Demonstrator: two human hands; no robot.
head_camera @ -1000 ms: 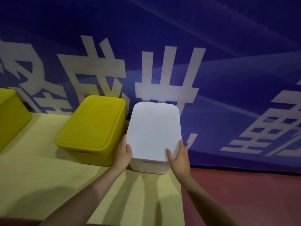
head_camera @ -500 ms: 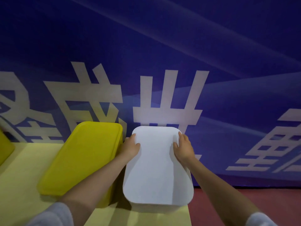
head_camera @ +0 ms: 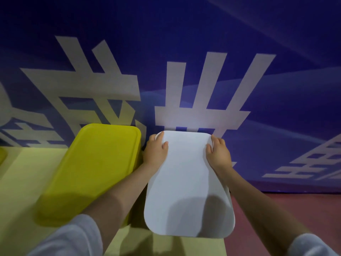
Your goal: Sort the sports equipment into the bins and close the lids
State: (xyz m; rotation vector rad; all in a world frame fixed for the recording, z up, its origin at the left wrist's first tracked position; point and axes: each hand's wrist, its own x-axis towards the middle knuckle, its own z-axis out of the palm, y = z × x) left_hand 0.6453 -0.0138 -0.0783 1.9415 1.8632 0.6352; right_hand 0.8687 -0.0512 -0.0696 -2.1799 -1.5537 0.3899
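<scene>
At the far left edge a sliver of a third, yellow bin (head_camera: 2,157) shows on the pale yellow platform (head_camera: 22,178). Next comes a yellow bin (head_camera: 92,170) with its yellow lid on, matte with rounded corners. Just right of it stands the white bin, covered by a plain white lid (head_camera: 186,183), also round-cornered, at the platform's right end against the blue banner (head_camera: 276,89). The left hand (head_camera: 156,153) grips the lid's far left corner, fingers curled over its edge; the right hand (head_camera: 218,154) grips the far right corner likewise. Three bins and two hands are visible.
</scene>
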